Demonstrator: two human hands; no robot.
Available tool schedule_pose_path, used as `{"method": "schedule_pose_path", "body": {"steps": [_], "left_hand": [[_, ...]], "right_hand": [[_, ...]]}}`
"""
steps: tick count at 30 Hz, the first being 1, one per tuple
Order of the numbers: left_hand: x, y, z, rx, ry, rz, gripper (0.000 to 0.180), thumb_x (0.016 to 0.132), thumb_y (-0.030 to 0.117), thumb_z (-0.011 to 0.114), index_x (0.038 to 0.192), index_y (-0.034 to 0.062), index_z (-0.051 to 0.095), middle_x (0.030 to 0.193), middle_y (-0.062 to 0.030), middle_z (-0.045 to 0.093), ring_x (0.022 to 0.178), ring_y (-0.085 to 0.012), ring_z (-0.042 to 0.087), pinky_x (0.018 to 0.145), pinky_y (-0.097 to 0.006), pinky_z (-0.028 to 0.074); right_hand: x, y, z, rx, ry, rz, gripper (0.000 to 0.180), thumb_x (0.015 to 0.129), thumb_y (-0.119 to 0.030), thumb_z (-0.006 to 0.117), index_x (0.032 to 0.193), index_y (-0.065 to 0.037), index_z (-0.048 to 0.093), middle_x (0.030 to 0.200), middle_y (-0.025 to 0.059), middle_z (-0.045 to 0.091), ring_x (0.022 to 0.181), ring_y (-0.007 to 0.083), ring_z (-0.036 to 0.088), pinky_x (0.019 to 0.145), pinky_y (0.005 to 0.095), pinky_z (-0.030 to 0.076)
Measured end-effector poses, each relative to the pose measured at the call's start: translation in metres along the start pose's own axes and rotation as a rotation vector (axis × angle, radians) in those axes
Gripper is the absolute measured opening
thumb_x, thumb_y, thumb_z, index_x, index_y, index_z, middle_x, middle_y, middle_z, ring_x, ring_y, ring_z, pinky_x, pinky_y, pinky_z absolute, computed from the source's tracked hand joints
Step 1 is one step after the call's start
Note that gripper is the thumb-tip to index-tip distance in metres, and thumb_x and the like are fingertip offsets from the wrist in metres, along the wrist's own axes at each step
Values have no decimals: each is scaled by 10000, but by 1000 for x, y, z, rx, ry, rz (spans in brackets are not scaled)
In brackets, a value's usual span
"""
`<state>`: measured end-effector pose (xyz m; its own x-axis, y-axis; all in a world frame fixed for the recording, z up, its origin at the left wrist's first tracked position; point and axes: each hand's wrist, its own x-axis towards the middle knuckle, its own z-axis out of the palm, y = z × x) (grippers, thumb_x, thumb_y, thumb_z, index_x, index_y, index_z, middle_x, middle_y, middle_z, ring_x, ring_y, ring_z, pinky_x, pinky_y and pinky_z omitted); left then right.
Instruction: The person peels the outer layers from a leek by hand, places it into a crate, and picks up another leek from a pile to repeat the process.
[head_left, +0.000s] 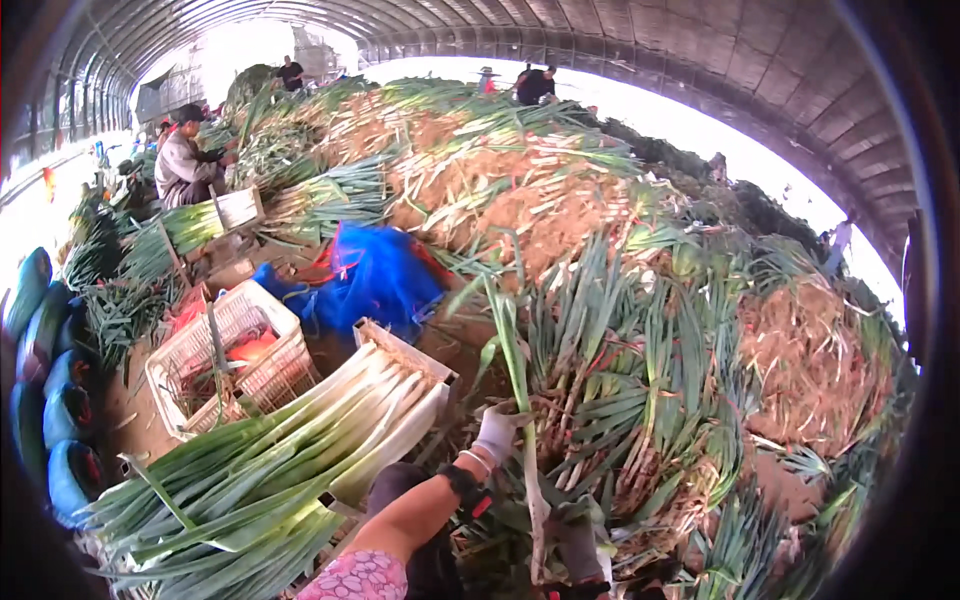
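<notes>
Brown ground (135, 412) beneath heaped leeks (655, 350) — ribbed, arched roof (750, 80) overhead.

No text, label, brand, number or sign can be read on anything in view, near or far.

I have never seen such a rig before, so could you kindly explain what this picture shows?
There is no machine: this comes from a fisheye camera worn on someone's head, looking down, so straight edges bend. The wearer's gloved left-hand grip holds one long green onion; the right-hand grip is beside its pale lower end, its hold unclear. At left lies a neat green onion bundle, with a beige plastic crate and blue mesh beyond. Looser onion heaps spread rightward.
</notes>
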<state>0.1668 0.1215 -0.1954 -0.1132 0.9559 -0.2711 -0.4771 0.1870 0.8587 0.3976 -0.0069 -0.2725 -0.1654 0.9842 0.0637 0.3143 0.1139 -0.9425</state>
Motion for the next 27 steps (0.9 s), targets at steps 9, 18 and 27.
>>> {"method": "schedule_pose_path", "body": {"steps": [9, 18, 27], "left_hand": [[3, 3, 7, 29, -28, 226, 383, 775, 58, 728, 1122, -20, 586, 841, -26, 635, 648, -92, 547, 559, -252, 447], [-8, -19, 12, 143, -241, 185, 338, 794, 107, 739, 1068, -43, 610, 894, -33, 642, 789, -107, 595, 724, -273, 503], [-12, 7, 20, 108, -198, 225, 351, 785, -22, 706, 1108, -52, 574, 943, -62, 647, 821, -134, 609, 757, -280, 514]], "right_hand": [[-18, 37, -42, -771, -206, 249, 350, 775, -202, 686, 1070, -39, 591, 864, 104, 632, 779, 247, 601, 698, 355, 473], [65, -46, 35, -232, 221, -89, 320, 770, -168, 693, 1012, 12, 584, 848, 113, 593, 762, 214, 553, 713, 321, 446], [35, 4, -19, -184, 46, 107, 301, 819, -133, 616, 1094, -23, 564, 998, 143, 599, 917, 269, 592, 748, 344, 483]]}}
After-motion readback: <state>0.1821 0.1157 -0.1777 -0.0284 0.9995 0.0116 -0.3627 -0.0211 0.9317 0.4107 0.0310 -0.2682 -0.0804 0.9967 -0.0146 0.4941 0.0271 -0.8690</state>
